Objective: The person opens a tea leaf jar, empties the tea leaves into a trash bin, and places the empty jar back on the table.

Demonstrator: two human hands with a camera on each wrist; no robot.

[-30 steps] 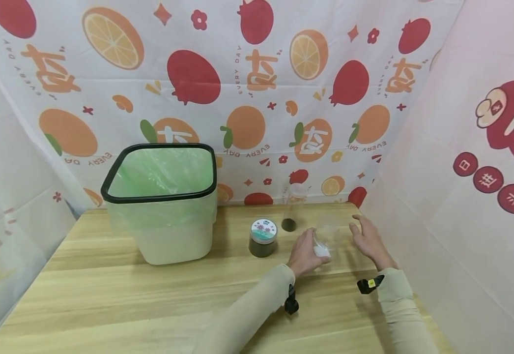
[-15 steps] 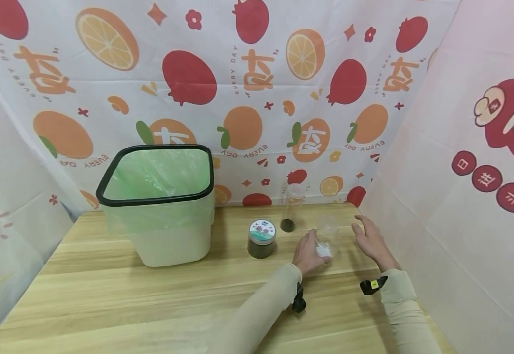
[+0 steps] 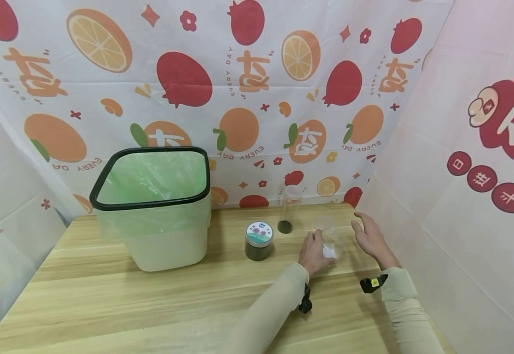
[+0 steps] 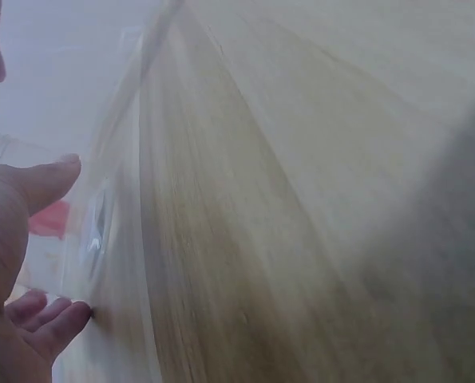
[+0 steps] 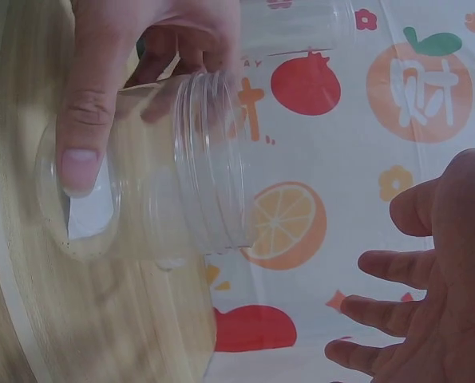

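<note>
Gripping jar (image 5: pixel 161 207) in left hand (image 3: pixel 315 254), holding right hand (image 3: pixel 371 241) apart

Curling left fingers round one side with thumb on the other, opened to jar's width. Keeping right fingers spread and loosely straight, just beside jar without contact. Located between both hands, upright, at right of table (image 3: pixel 128 305); cannot tell whether touching wood at base. Showing transparent, round, smooth wall, with ridged neck above and white patch (image 5: pixel 91 214) low down.

Noting behind, to the left: slender clear tube (image 3: pixel 290 209), dark at bottom. Further left: squat tub (image 3: pixel 258 242) with dark contents under flower-printed lid. Far left: cream bin (image 3: pixel 168 253), square with rounded corners, black-rimmed, lined with crinkled translucent green film (image 3: pixel 168 172). Hung behind: creased, fruit-printed white cloth (image 3: pixel 268 105).
</note>
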